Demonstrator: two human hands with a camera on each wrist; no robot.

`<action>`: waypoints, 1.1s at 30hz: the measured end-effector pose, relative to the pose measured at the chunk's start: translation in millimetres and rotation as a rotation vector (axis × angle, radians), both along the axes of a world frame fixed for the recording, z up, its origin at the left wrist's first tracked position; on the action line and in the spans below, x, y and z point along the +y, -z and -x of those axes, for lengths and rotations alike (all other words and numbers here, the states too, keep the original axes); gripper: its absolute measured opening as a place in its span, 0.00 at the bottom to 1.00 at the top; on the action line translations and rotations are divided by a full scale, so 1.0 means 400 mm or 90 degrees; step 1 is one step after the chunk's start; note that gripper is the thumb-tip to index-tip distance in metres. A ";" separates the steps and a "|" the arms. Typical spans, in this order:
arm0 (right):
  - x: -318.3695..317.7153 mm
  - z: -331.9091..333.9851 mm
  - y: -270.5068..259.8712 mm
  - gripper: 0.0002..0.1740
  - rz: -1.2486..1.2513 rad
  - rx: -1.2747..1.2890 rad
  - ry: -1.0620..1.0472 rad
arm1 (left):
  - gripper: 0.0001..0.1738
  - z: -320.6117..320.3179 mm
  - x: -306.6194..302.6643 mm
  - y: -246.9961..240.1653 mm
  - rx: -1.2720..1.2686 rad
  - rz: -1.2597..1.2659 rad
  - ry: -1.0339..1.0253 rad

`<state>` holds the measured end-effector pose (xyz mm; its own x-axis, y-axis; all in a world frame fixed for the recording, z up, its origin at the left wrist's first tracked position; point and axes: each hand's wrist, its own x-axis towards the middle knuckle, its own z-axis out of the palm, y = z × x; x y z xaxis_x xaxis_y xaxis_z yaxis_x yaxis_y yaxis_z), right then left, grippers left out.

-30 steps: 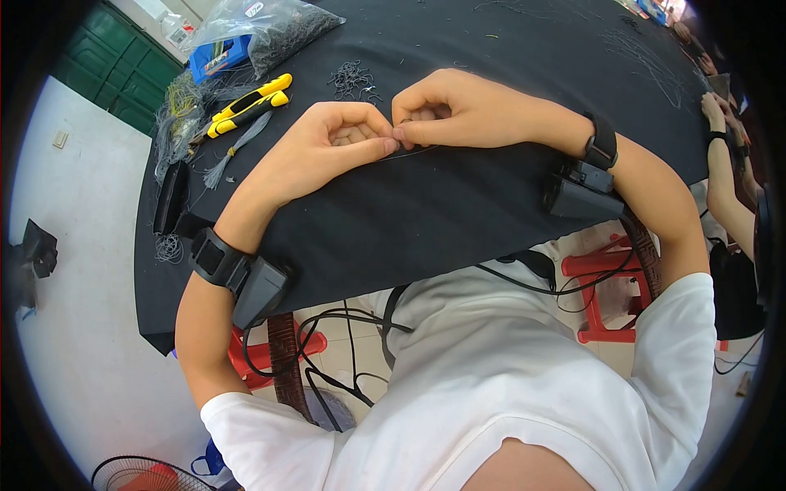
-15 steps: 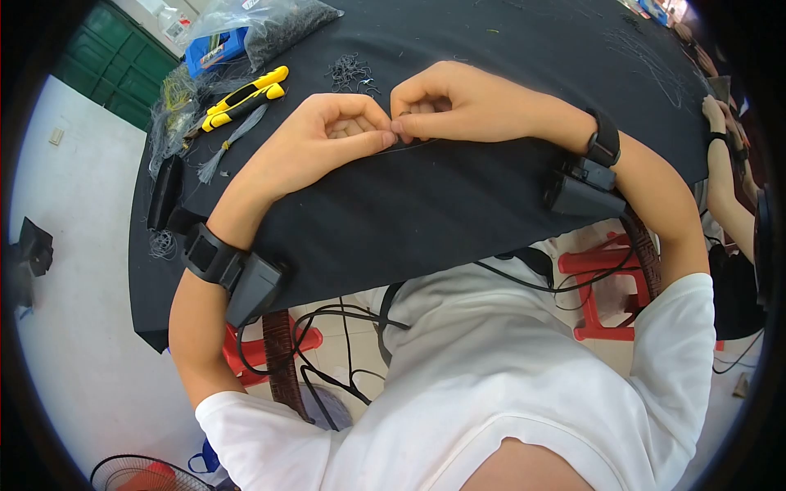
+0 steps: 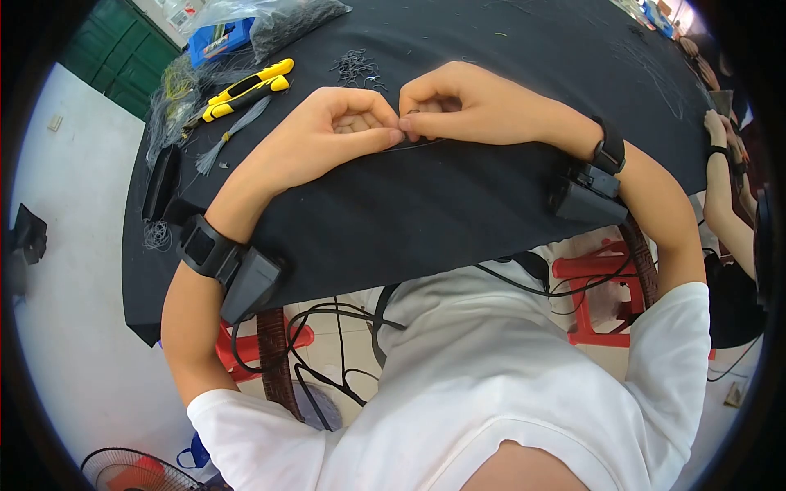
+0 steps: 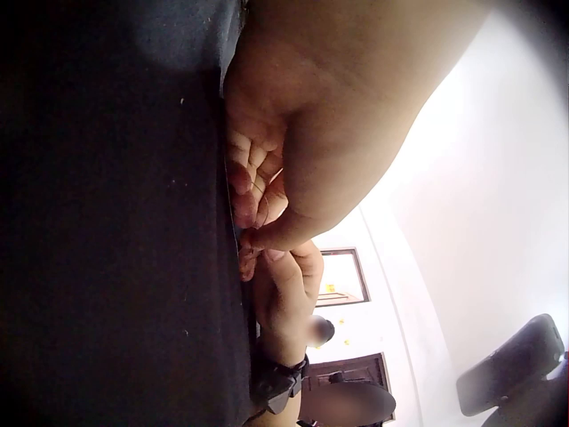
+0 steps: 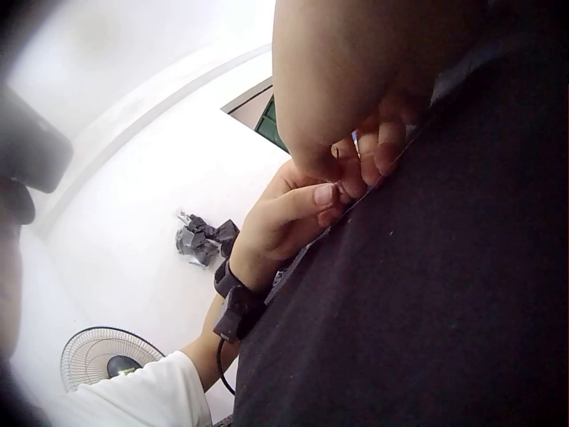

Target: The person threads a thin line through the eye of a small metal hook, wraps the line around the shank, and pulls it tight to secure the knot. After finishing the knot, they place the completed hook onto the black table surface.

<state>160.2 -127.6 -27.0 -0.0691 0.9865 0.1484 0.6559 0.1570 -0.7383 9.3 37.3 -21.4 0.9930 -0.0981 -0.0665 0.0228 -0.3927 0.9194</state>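
Observation:
Both hands meet fingertip to fingertip over the black cloth. The left hand pinches a thin line between thumb and forefinger, its other fingers curled. The right hand pinches at the same spot, thumb against forefinger; a small dark piece shows at its fingers. In the left wrist view a fine strand crosses the left hand's fingers. The right wrist view shows a tiny dark tip by the right hand. Just beyond the hands lies a pile of small dark hooks.
Yellow-and-black cutters, a tied bundle of strands and tangled line lie at the left. Behind them are a blue box and a clear bag of dark pieces. Another person's arm shows at the right edge.
Both hands keep their pinch, fingertips together. The head view has shifted slightly; the hands' poses look almost the same as before.

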 end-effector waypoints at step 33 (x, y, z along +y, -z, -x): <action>0.001 -0.004 0.001 0.11 0.006 0.009 -0.002 | 0.08 -0.002 0.000 0.000 0.012 0.024 0.001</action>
<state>161.7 -127.1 -27.3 -0.0695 0.9878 0.1397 0.6451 0.1513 -0.7489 10.0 37.3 -21.5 0.9913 -0.1032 -0.0816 0.0396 -0.3572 0.9332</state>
